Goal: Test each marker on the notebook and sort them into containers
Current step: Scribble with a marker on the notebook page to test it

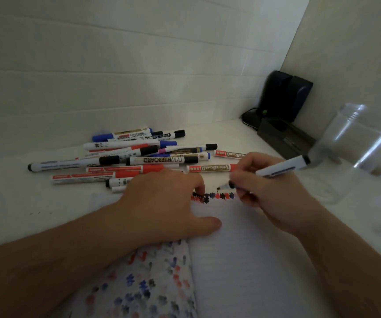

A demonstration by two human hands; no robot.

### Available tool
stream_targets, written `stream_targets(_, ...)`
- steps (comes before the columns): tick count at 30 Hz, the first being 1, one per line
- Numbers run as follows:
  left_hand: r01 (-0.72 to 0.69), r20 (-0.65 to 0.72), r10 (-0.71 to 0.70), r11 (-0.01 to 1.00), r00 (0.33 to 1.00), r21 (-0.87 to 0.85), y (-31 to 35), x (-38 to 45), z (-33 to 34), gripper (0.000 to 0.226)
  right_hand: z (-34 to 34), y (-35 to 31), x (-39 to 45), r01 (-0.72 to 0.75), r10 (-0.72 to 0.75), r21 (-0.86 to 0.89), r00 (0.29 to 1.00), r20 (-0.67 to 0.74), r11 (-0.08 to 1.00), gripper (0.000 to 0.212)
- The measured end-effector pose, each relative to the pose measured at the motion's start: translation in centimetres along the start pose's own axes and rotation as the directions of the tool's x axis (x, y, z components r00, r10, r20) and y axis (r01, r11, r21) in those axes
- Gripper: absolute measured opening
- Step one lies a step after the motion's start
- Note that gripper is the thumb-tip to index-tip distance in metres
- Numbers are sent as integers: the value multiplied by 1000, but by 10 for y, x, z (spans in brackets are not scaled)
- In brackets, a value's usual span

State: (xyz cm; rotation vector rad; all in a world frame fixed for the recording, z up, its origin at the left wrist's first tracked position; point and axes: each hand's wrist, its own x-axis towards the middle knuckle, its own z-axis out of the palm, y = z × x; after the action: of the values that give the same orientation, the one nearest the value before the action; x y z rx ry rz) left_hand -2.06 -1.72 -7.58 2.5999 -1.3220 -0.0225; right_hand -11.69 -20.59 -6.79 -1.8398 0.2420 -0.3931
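Note:
An open notebook [242, 260] lies in front of me, its left page covered in red, blue and black test marks. A row of marks [214, 196] runs along the top of the right page. My right hand [272, 196] grips a white marker [281, 169] with its black tip just above that row. My left hand [168, 203] rests flat on the notebook's top edge, holding nothing. A pile of several whiteboard markers [139, 157] lies on the table behind my left hand.
A clear plastic container [354, 148] stands at the right, partly blurred. Dark speakers [285, 97] and a dark box [285, 138] sit in the back right corner against the white wall. The white table [24, 203] extends to the left.

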Motion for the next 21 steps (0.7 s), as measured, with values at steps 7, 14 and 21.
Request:
stream_targets(7, 38, 35, -39, 999, 999, 15, -1, 4, 0, 73, 14, 10, 5, -6, -19, -233, 994, -104, 972, 18)
stream_targets(14, 41, 37, -41, 999, 998, 21, -1, 7, 0, 74, 16, 10, 5, -106, 88, -177, 991, -105, 979, 23)
stream_targets(21, 43, 43, -44, 999, 998, 23, -1, 7, 1, 72, 20, 9, 5, -74, 52, -253, 994, -92, 965, 21)
